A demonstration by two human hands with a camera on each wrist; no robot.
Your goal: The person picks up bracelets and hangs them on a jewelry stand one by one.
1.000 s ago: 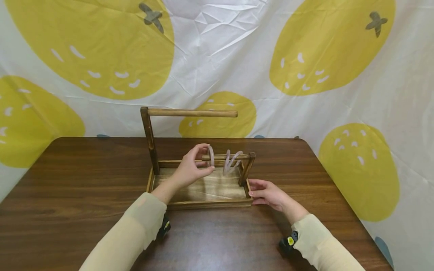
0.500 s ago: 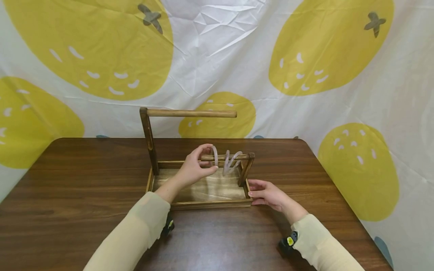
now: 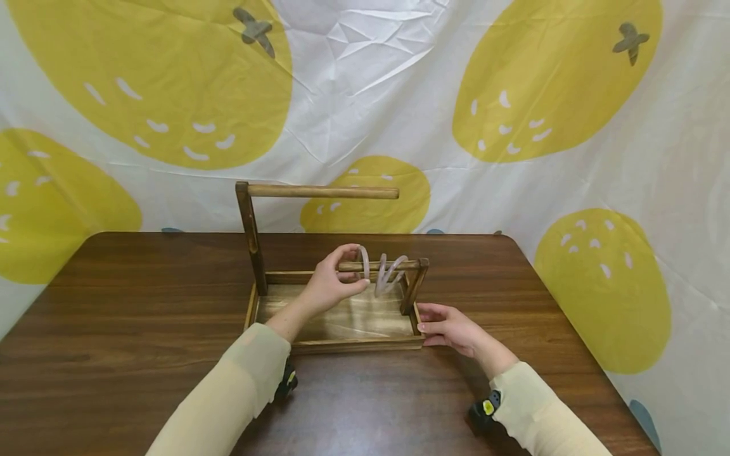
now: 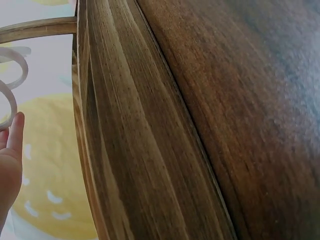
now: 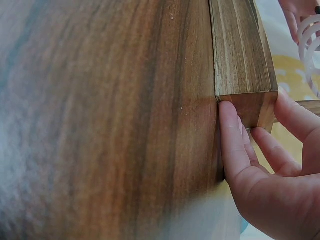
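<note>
My left hand (image 3: 333,282) pinches a pale translucent bangle (image 3: 365,263) between thumb and fingers. This bangle encircles the lower bar (image 3: 373,266) of a brown wooden jewelry stand (image 3: 353,345), near the bar's free end. Two similar bangles (image 3: 383,275) hang tilted on the same bar, closer to its post (image 3: 414,288). At the stand's right end, my right hand (image 3: 453,329) touches the tray wall. In the right wrist view its fingers lie fairly straight against the end face (image 5: 247,110), with the thumb at the top edge. The left wrist view catches only part of my left hand (image 4: 10,160).
A longer upper bar (image 3: 325,190) juts rightward from the tall left post (image 3: 251,240), above and behind the lower one. The stand sits on a dark wooden table (image 3: 142,304). Behind it hangs a white cloth (image 3: 371,82) with a yellow fruit print.
My left hand has slid the pinched bangle a short way right along the lower bar, toward the other bangles. The right hand and the stand have stayed in place.
</note>
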